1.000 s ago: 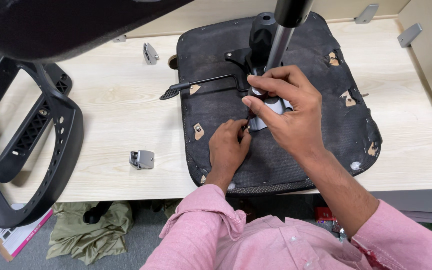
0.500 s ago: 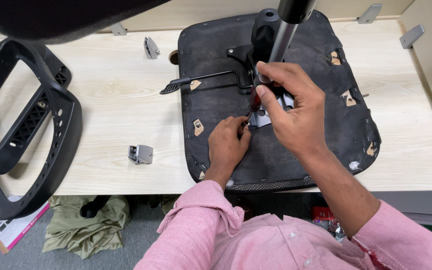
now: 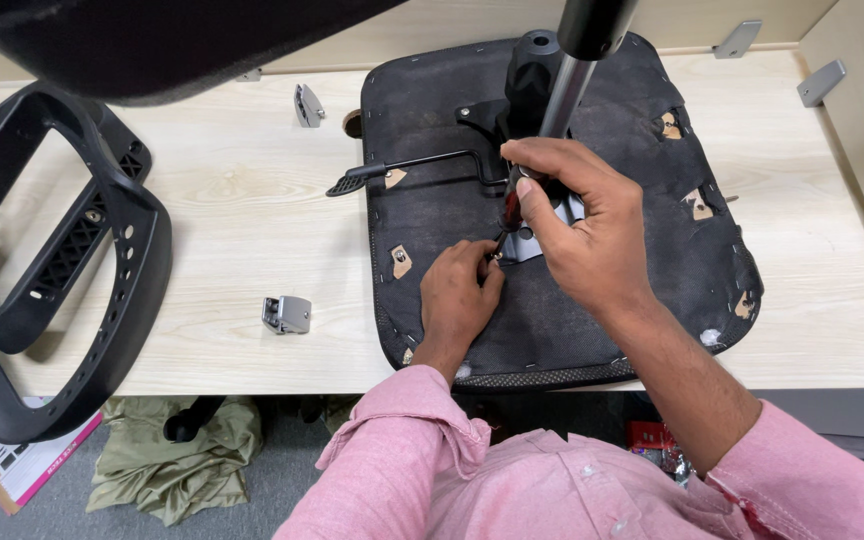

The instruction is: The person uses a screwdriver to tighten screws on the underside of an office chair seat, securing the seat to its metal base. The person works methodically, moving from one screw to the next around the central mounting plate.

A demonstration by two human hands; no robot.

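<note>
Wooden bench [image 3: 222, 215] carries the upturned chair seat [image 3: 562, 310]. Our right hand [image 3: 582, 225] fingers grip a red-handled screwdriver [image 3: 509, 215] at the seat's metal bracket [image 3: 527, 245]; left hand [image 3: 460, 295] fingers pinch at its tip.

Black seat base [image 3: 592, 300] with little tan patches, black lever [image 3: 407, 170]. Screwdriver [image 3: 510, 212] handle red and black. Pale wood-grain bench [image 3: 232, 210]. Black plastic frame [image 3: 62, 260] off to one side, small grey bracket [image 3: 287, 314]. Pink sleeves [image 3: 402, 440]. Olive cloth [image 3: 177, 450] down on the floor.
</note>
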